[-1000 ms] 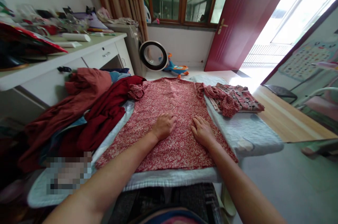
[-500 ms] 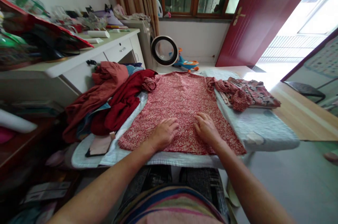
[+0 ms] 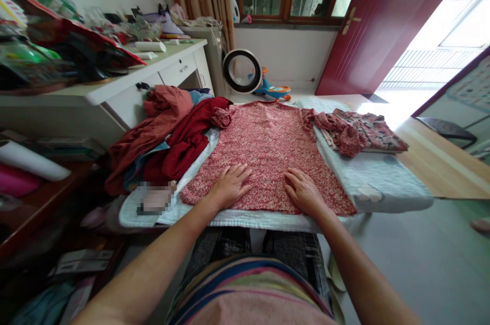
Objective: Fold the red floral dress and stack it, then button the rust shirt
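A red blouse with a small pale pattern (image 3: 268, 146) lies spread flat on a light blue padded cloth (image 3: 386, 177), its hem toward me. My left hand (image 3: 231, 184) rests palm down on the lower left part of the blouse, fingers stretched out. On the lower right part lies my right hand (image 3: 304, 190), also flat with its fingers extended. Neither hand grips the fabric. The blouse's right sleeve reaches onto a folded patterned garment (image 3: 378, 133) beside it.
Left of the blouse are heaped a dark red garment (image 3: 184, 141) and a rust-coloured garment (image 3: 153, 116). A cluttered white desk (image 3: 126, 105) stands at the left. Beyond the table are an open washing machine door (image 3: 242, 71), a blue toy (image 3: 276, 91) and a red door (image 3: 356, 34).
My left hand has slid slightly left and its fingers have spread. The right hand stays in about the same place on the blouse. The camera view has shifted a little.
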Demonstrator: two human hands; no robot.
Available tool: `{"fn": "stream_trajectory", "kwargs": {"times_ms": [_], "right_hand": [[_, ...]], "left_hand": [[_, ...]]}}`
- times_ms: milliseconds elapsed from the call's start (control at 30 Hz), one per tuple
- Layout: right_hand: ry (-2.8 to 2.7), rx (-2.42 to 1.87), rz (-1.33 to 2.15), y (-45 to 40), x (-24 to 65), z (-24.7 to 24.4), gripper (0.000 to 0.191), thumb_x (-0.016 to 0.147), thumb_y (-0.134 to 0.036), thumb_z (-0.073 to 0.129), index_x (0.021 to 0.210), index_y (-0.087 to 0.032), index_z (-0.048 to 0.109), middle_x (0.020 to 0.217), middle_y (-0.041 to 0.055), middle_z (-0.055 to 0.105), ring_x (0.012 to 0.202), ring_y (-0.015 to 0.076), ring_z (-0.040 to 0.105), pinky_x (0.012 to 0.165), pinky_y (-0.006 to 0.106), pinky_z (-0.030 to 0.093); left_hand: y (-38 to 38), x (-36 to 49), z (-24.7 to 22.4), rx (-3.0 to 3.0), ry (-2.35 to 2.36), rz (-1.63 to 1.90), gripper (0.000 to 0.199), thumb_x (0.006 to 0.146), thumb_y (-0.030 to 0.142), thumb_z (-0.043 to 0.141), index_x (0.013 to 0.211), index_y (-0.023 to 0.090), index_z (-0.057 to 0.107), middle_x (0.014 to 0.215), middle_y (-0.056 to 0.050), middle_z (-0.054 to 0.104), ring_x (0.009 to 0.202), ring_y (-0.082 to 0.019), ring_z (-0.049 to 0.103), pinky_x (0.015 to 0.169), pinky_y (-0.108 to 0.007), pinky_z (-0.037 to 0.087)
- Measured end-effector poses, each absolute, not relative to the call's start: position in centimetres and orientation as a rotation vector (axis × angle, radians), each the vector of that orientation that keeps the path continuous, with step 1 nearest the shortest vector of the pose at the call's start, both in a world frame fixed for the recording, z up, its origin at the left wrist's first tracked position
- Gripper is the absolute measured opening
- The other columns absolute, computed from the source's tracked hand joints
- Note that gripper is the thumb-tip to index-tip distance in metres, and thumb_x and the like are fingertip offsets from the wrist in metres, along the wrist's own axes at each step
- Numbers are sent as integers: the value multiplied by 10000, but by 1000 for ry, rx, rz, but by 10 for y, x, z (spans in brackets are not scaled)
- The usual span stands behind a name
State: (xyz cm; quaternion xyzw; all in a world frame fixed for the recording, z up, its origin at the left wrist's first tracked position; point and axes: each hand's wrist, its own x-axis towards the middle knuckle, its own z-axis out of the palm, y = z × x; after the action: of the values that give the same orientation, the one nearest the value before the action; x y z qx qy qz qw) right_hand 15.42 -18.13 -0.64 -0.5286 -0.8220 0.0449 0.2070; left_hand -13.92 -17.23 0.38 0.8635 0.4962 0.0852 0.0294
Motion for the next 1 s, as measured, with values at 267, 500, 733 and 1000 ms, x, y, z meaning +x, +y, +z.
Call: {"fn": "stream_trajectory", "kwargs": {"times_ms": [267,500,733,1000], "right_hand": [[-2279,-1358,189,-197,130,-1,372,916,-353,516,1239,-200,619,1355,126,563,1273,276,484,1084,482,382],[-2330,-1358,198,-200,129,-5,393,920,-364,521,1263,-192,604,1383,114,552,1295,277,472,1108,483,352],[-2333,-1347,195,-199,130,-6,392,918,-363,524,1264,-197,605,1380,111,560,1299,267,476,1110,483,360],[-2330,-1351,198,-199,131,-8,400,917,-367,522,1274,-206,603,1385,109,558,1301,270,476,1109,494,365]], "left_hand": [[-197,-87,12,2658,1140,451,374,957,262,465,1318,209,550,1393,-76,566,1324,-195,474,1148,-391,342],[-206,-102,5,2651,1268,345,508,975,490,412,1441,288,421,1555,-43,380,1445,-222,305,1180,-453,241],[-193,-152,3,2576,1564,269,555,980,511,381,1459,231,397,1565,-90,354,1452,-225,295,1185,-442,226],[-178,-209,-4,2490,1939,212,556,969,498,402,1439,202,429,1539,-131,390,1434,-264,334,1154,-469,284]]}}
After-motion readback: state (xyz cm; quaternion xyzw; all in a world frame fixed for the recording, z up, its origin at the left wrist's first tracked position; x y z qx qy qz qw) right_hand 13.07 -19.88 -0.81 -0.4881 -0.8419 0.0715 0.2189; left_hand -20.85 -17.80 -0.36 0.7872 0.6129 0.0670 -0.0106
